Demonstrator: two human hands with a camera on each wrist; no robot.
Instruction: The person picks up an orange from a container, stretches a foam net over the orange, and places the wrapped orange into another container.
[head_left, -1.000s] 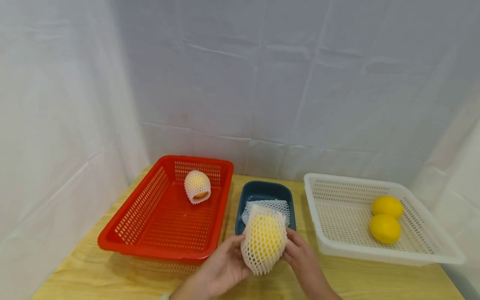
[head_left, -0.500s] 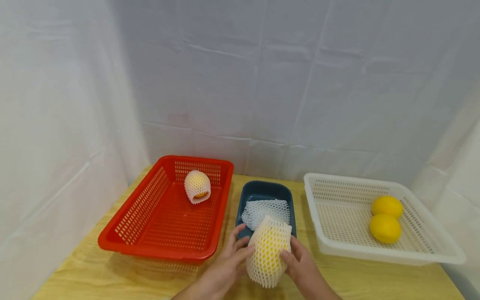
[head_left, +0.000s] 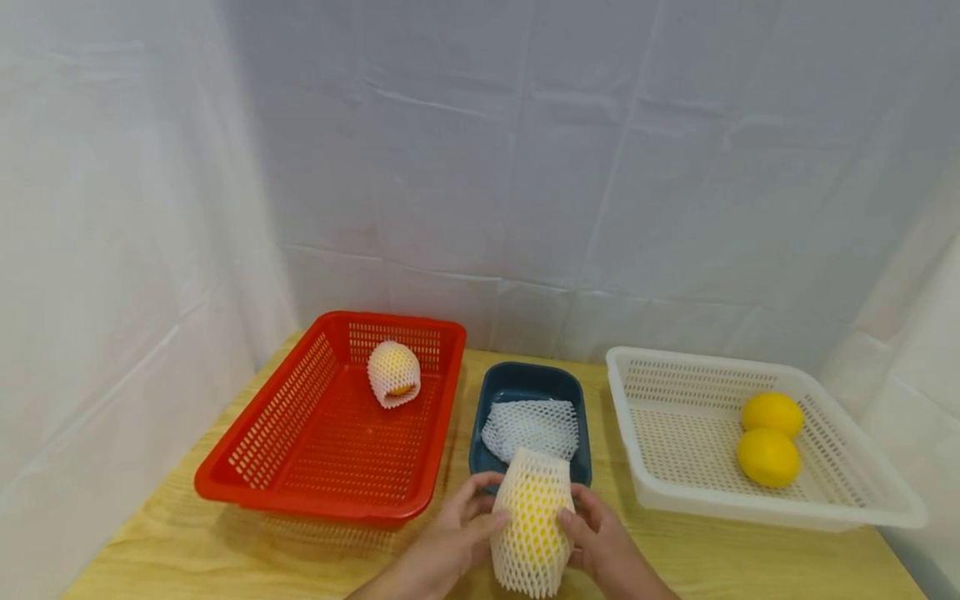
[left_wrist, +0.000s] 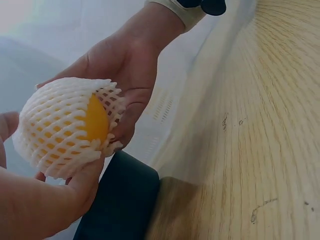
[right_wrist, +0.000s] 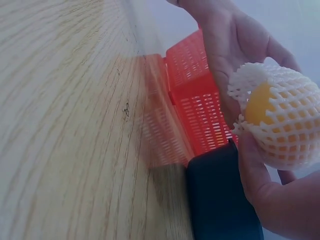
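In the head view, a yellow lemon (head_left: 534,525) sits inside a white foam net sleeve (head_left: 542,463) above the table's front part. My left hand (head_left: 453,533) grips it from the left side and my right hand (head_left: 609,542) from the right, thumbs on the near side. Both wrist views show bare yellow skin of the lemon (left_wrist: 96,119) at one open end of the net (right_wrist: 295,125). Just beyond the hands stands a small dark blue tray (head_left: 491,383), holding loose foam nets (head_left: 534,423).
To the left stands a red basket (head_left: 330,504) with one net-wrapped lemon (head_left: 393,373) inside. A white basket (head_left: 675,492) on the right holds two bare lemons (head_left: 768,457), touching each other. White cloth (head_left: 450,167) hangs behind the wooden table (head_left: 165,550).
Both hands have drawn the netted lemon down toward the front edge, away from the blue tray. My thumbs have come round onto its near side, and more of the loose nets shows.
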